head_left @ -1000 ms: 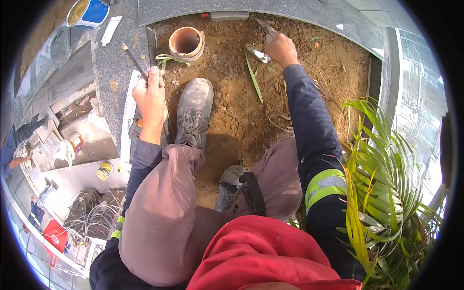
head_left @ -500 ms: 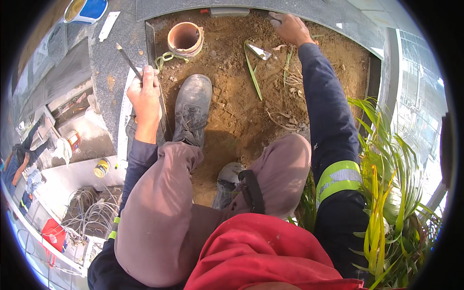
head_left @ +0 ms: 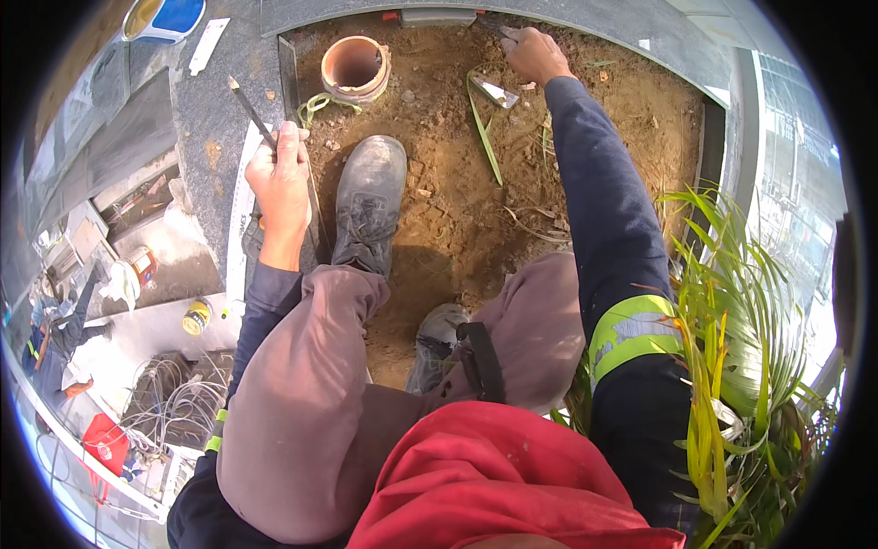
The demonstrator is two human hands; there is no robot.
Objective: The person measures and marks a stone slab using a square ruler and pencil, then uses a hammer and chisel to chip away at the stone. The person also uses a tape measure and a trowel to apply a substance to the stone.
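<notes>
The left hand (head_left: pixel 280 188) grips a pencil (head_left: pixel 251 112), its long axis slanting forward and to the left, sharpened end outward. The right hand (head_left: pixel 538 57) is closed round a dark tool (head_left: pixel 491 27) — partly hidden by the fingers — at the far edge of the soil (head_left: pixel 462 197). Left of that tool lies a grey block (head_left: pixel 439 17), lengthwise along the stone slab (head_left: pixel 585 18), nearer the right hand.

Bright daylight on my feed, soil (head_left: pixel 457 210) sunlit | shadow pooling between the boots (head_left: pixel 370 197) | glare bleaching the glazing (head_left: pixel 796 156) at right | fisheye black all round, stone ledge (head_left: pixel 585 23) bowing across the top | right hand (head_left: pixel 535 57) crisp enough, its dark tool (head_left: pixel 495 29) hard for me to read | distant person (head_left: pixel 66 339) soft, left rim
</notes>
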